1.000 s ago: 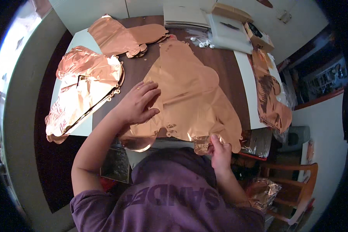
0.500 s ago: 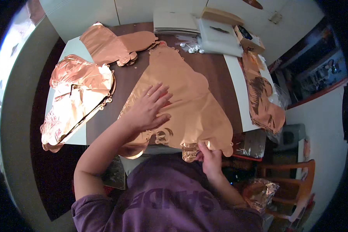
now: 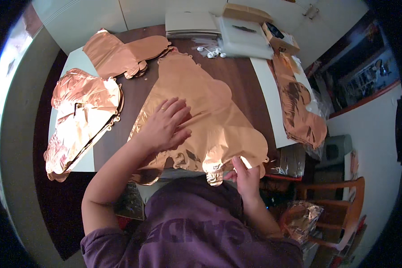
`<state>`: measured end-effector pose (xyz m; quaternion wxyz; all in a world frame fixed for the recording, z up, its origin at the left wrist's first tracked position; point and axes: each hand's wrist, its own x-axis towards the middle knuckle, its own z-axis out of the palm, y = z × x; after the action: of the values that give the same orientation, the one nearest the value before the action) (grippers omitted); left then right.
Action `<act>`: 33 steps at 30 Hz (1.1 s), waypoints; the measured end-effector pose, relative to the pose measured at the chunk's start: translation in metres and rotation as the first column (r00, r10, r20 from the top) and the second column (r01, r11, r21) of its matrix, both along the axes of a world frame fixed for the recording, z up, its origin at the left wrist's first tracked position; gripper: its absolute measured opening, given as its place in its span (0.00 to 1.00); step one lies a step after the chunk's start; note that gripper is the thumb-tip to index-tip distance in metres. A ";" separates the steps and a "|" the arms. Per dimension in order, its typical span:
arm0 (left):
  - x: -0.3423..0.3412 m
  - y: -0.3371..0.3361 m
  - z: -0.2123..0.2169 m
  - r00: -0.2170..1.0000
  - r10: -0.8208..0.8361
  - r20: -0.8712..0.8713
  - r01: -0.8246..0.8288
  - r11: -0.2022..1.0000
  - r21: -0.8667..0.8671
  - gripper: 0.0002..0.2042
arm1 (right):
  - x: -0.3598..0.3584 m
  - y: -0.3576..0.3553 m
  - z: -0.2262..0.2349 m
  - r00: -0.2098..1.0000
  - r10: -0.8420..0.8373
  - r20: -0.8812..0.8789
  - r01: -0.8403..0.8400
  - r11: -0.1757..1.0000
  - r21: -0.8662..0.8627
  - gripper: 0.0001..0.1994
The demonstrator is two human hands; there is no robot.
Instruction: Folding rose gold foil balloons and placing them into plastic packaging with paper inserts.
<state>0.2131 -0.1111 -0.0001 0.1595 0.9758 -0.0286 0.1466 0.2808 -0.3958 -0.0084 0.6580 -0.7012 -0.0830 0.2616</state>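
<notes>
At the far left a stack of flat copper foil balloons (image 3: 82, 120) lies over the table's left edge, with another pile (image 3: 120, 53) beyond it. These have not shifted across the three views.

The left hand (image 3: 165, 125) lies flat on the big foil balloon (image 3: 210, 120) spread in the middle of the brown table (image 3: 134, 96). Its fingers are spread wide and press down on the foil; they grip nothing. A second ago this hand lay further left on the sheet; it has since slid right and toward the middle, which reads as smoothing or pressing the balloon flat.

The right hand (image 3: 245, 176) is at the balloon's near edge, just right of the small foil tab (image 3: 214, 172) that hangs over the table edge. Its fingers are closed in a pinch on the edge of the foil, as they were in the earlier views, so it seems to anchor the sheet while the other hand works.

At the far right an open cardboard box (image 3: 279, 38) holds something dark that I cannot make out. Beside it a white tray (image 3: 243, 35) holds a thin dark item. More foil balloons (image 3: 299, 107) lie along the right edge.
</notes>
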 end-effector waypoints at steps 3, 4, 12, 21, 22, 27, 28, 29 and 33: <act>0.010 0.000 -0.002 0.991 -0.101 0.087 0.107 0.992 -0.068 0.26 | 0.002 0.000 0.003 0.999 0.023 0.049 -0.021 0.999 -0.029 0.10; 0.014 -0.001 -0.004 0.975 -0.179 0.133 0.193 0.976 -0.100 0.26 | 0.002 0.000 0.003 0.999 0.018 0.049 -0.016 0.999 -0.050 0.10; 0.028 -0.007 -0.025 0.957 -0.242 0.160 0.260 0.960 -0.107 0.24 | 0.006 -0.001 0.008 0.999 -0.037 -0.037 0.035 0.999 -0.037 0.09; 0.034 -0.014 -0.023 0.940 -0.307 0.151 0.327 0.937 -0.127 0.22 | 0.006 0.001 0.000 0.996 -0.091 0.015 0.092 0.996 -0.024 0.09; 0.035 -0.015 -0.025 0.943 -0.311 0.122 0.327 0.934 -0.144 0.22 | 0.006 0.001 -0.001 0.997 -0.071 0.026 0.072 0.997 -0.024 0.09; 0.036 -0.017 -0.025 0.952 -0.286 0.111 0.298 0.947 -0.117 0.21 | 0.006 0.001 -0.001 0.996 -0.072 0.058 0.072 0.997 -0.005 0.08; 0.036 -0.017 -0.025 0.953 -0.281 0.113 0.293 0.951 -0.103 0.22 | 0.006 0.001 -0.002 0.995 -0.069 0.074 0.068 0.998 0.014 0.08; 0.037 -0.017 -0.025 0.953 -0.282 0.112 0.293 0.951 -0.103 0.22 | 0.006 0.001 -0.002 0.995 -0.069 0.073 0.068 0.998 0.014 0.08; 0.038 -0.019 -0.022 0.959 -0.273 0.077 0.279 0.956 -0.087 0.24 | 0.006 0.002 0.000 0.995 -0.079 0.068 0.080 0.997 -0.002 0.09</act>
<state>0.2514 -0.1297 -0.0217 0.2245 0.9482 -0.1625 0.1554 0.2870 -0.3935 -0.0089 0.6631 -0.7139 -0.0768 0.2113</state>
